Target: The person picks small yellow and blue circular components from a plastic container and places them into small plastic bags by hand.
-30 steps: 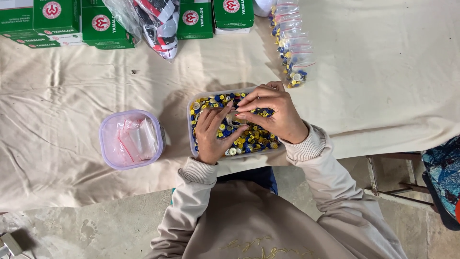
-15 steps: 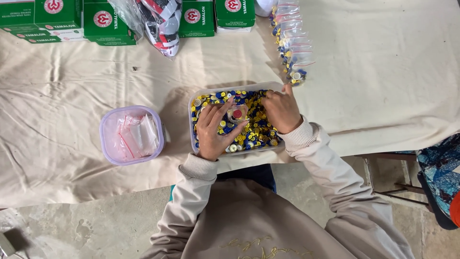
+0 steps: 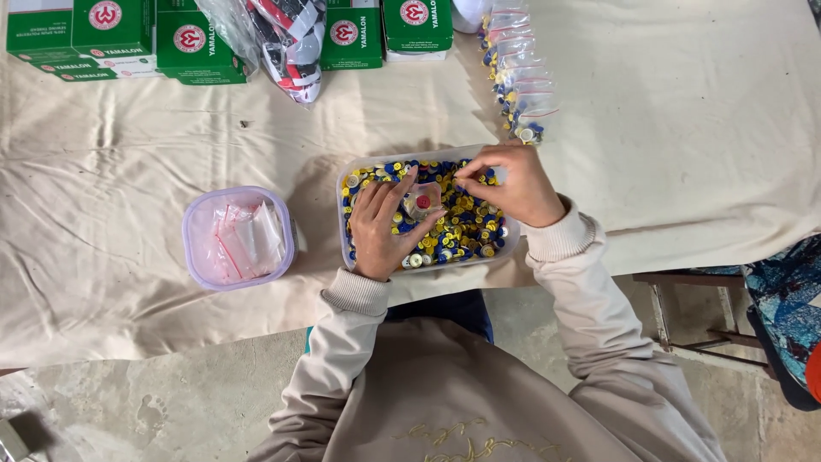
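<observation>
on the far left of the table sit some green boxes, and next to them a clear bag of red, black and white stuff. nearer to you on the left is a tub with a purple rim, with small clear bags inside it. in the middle is a clear tray full of little blue, yellow and silver caps. your left hand lies in the tray, half open, with the fingers curled loosely round a small clear bag that has a red dot on it. that little bag is right over the caps, between your two hands. your right hand is at the far side of the tray, with the finger and thumb pinched close together; it may have one cap in them, but it is too small to tell. i think the bag is very light, soft and a bit slippery, so hold it by its open top edge and keep the mouth wide. the caps look hard, light and tiny, so they can slip; pinch them by the sides. far and to the right lies a row of filled little bags on the cream cloth.
</observation>
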